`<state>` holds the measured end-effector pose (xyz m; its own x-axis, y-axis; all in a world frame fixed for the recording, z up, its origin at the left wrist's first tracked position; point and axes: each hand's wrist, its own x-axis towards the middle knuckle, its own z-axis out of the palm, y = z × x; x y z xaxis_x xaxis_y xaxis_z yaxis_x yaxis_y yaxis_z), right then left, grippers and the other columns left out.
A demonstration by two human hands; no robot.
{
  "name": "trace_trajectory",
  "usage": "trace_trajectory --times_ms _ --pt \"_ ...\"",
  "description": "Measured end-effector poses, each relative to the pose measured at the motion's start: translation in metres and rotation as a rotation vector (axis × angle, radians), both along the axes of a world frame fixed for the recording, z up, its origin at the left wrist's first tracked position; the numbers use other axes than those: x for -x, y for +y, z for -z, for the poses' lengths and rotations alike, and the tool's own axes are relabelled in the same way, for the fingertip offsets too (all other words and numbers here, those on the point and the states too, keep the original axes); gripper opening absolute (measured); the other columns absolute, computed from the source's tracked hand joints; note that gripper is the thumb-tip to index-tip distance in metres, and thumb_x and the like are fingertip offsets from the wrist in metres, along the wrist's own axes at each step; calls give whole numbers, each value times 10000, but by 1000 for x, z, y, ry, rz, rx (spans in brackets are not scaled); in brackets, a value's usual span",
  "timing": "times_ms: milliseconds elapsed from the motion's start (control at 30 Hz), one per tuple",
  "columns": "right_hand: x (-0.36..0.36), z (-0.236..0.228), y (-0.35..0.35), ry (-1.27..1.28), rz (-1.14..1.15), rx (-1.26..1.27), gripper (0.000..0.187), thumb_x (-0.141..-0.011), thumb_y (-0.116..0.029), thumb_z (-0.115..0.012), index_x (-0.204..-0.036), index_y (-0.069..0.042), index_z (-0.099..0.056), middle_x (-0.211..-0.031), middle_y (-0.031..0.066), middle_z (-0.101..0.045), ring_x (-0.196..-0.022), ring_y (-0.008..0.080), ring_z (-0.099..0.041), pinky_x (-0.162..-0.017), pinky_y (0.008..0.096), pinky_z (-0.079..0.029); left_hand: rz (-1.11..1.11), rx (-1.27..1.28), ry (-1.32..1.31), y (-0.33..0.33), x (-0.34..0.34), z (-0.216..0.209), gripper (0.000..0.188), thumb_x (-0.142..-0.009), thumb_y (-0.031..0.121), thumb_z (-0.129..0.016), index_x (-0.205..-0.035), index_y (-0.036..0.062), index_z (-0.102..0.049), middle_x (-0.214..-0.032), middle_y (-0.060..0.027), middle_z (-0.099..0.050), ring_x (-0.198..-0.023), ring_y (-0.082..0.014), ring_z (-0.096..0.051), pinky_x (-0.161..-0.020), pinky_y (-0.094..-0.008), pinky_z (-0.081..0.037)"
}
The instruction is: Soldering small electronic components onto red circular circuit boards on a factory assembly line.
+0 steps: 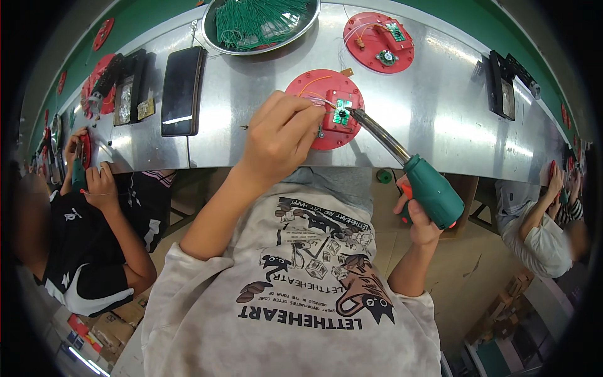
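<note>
My right hand (416,213) grips a green soldering gun (433,191) with orange parts by its handle. Its metal tip reaches to a small green circuit board (342,113) set in a red round plastic base (306,83). Over the left side of this base, my left hand (279,135) pinches thin wires (323,102) with its fingers closed; the fingertips partly hide where the wires end. Farther back lies a second red round base (361,56), with its own circuit board (396,30), loose wires and a small round speaker-like part (387,58).
A metal bowl (217,45) of green wires stands at the back. Left of me lie a dark phone (182,91) and a black holder (129,88); another black holder (502,85) stands at the right. Co-workers (94,239) sit on both sides of the metal table (440,125).
</note>
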<state>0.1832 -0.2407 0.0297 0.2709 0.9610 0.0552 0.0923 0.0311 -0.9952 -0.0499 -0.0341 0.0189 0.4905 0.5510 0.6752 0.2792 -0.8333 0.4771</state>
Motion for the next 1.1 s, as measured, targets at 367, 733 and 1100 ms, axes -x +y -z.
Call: trace_trajectory --times_ms 367,733,1100 --pt "13 -11 8 60 127 84 377 -796 -132 -757 -1053 125 -658 -810 91 -656 -580 131 -628 -553 247 -485 48 28 39 6 -5 15 164 -761 8 -762 -910 22 -692 -859 -83 -655 -746 -269 -637 -647 -377 -534" --pt "-1 -4 -2 45 -29 102 435 -912 -176 -685 -1249 85 -600 -1005 171 -644 -628 213 -626 -555 309 -499 60 -13 43 7 -4 18 175 -749 14 -751 -917 16 -703 -862 -81 -662 -749 -264 -629 -645 -374 -527" --pt "2 -18 7 52 208 -129 415 -939 -263 -626 -1114 112 -614 -983 228 -630 -508 234 -598 -464 307 -486 62 -20 54 7 -4 13 156 -761 13 -747 -912 9 -708 -853 -90 -666 -735 -268 -620 -646 -382 -524"
